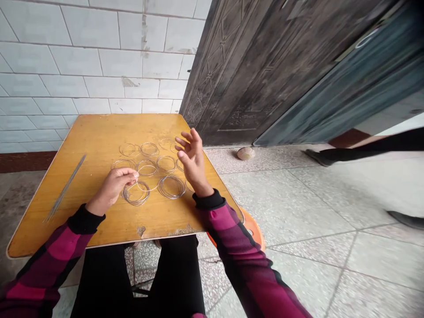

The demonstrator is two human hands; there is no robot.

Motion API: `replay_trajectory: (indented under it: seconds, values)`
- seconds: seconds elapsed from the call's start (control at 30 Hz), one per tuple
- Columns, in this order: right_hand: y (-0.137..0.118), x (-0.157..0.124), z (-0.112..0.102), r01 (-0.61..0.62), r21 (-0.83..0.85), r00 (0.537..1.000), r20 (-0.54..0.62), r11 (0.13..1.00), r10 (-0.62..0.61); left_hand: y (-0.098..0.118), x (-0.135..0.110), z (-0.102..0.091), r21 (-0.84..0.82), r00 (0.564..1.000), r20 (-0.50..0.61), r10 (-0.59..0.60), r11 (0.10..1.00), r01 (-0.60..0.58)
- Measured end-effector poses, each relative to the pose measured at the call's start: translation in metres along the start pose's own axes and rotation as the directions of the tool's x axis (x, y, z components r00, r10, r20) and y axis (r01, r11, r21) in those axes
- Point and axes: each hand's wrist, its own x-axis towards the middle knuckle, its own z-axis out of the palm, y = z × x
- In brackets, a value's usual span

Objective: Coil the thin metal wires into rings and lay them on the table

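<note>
My left hand [113, 187] rests low over a yellow wooden tabletop [99, 137], its fingertips pinching a thin silver wire that leads into a loose wire coil [136, 194]. Several similar wire rings [171, 187] lie in rows on the table, beyond and to the right of that coil. My right hand [194, 162] is raised above the rings, with its fingers apart and nothing in them. A bundle of straight metal rods [64, 190] lies at the table's left side.
A white tiled wall [89, 75] stands behind the table, and a dark embossed metal door [251, 75] stands to the right. An orange stool [254, 229] sits under the table's right corner. A pale round object [245, 153] lies on the terrazzo floor. A person's black-clad leg [344, 154] crosses at right.
</note>
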Motion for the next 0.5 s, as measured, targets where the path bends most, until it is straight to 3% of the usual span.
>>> replay_trajectory:
  seconds: [0.23,0.37,0.5]
  values:
    - [0.038,0.014,-0.022,-0.107,-0.004,0.971,-0.214,0.994,0.103,0.001,0.034,0.046,0.364,0.945,0.325,0.03,0.918,-0.155]
    - [0.039,0.017,-0.025,-0.163,0.105,0.945,-0.269,0.981,0.186,0.005,0.065,0.077,0.591,0.903,0.428,0.029,0.747,-0.304]
    - [0.033,0.02,-0.029,-0.199,0.266,0.912,-0.302,0.943,0.278,0.009,0.086,0.096,0.777,0.9,0.43,-0.075,0.538,-0.326]
